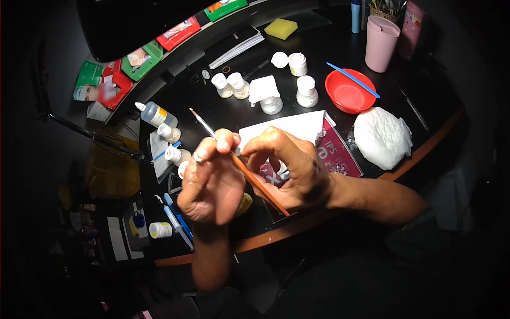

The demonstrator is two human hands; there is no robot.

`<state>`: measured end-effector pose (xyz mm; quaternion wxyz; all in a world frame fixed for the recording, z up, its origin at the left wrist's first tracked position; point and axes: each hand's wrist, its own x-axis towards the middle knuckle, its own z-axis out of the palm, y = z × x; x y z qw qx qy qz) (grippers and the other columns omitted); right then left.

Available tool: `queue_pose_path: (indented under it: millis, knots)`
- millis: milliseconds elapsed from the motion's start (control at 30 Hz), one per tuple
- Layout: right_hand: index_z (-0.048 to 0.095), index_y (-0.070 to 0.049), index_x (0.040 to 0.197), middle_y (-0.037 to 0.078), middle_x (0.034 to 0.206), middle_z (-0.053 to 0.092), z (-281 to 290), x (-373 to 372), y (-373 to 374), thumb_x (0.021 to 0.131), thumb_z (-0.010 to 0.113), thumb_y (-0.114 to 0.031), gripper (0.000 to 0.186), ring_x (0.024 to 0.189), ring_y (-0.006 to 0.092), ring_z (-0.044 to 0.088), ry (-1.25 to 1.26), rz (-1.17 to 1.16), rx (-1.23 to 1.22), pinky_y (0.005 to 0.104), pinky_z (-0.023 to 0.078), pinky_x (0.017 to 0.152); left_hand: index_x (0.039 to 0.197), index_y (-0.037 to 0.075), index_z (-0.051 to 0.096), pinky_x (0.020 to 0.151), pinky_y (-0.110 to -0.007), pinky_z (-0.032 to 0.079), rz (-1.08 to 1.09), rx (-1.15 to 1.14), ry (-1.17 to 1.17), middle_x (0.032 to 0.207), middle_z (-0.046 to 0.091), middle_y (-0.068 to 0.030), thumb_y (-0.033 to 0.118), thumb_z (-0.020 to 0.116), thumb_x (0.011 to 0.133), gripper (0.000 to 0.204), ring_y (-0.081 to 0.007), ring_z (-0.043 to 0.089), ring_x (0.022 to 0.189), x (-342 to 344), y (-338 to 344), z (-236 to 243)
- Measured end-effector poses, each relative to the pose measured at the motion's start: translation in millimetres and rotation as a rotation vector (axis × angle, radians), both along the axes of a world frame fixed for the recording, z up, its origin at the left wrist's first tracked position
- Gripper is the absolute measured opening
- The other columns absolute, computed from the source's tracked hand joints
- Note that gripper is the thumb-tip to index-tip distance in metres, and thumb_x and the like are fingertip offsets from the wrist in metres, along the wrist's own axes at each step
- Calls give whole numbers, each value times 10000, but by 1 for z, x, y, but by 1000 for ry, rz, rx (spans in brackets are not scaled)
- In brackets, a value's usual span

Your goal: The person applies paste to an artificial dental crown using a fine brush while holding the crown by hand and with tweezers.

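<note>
My left hand (210,181), palm turned up with curled fingers, grips a slim wooden-handled brush (245,167) near its upper half; the pale tip points up and left. My right hand (289,170) is beside it, fingers curled into a loop close to the brush; whatever sits in its fingertips is hidden. Beneath both hands lie a white sheet (284,119) and a maroon printed board (340,154).
White-capped jars (306,93) and a dropper bottle (159,114) surround the hands on the black desk. A red bowl (345,95) with a blue stick, crumpled white tissue (380,138), yellow sponge (281,29) and pink tumbler (381,45) stand farther out. Blue pens (178,220) lie lower left.
</note>
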<state>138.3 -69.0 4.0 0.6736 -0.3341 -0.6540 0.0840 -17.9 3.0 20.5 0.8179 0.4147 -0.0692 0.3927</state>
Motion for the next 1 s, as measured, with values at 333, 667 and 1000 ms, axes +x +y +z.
queue_pose_path:
  millis: [333,667,1000]
  knots:
    - [690,-10,931,111,783,689,14,19,5,795,719,-19,140,729,226,657,-356,-246,-371,337,507,661,1200,106,633,1123,-440,283,278,195,-60,1319,524,-95,229,575,1034,214,-193,486,1229,-57,59,17]
    - [720,-20,877,69,774,686,13,-5,17,754,733,38,137,664,167,642,-575,-84,-180,287,481,544,1126,76,585,1165,-457,335,520,157,-166,1181,533,-93,193,575,1042,145,-235,518,1174,-68,61,21]
    - [736,21,761,238,854,724,18,-103,82,725,655,-169,209,896,401,711,-1016,-231,-649,482,590,778,1132,83,585,1043,-400,412,691,150,-231,1168,544,-62,214,589,1035,163,-201,515,1112,-84,59,33]
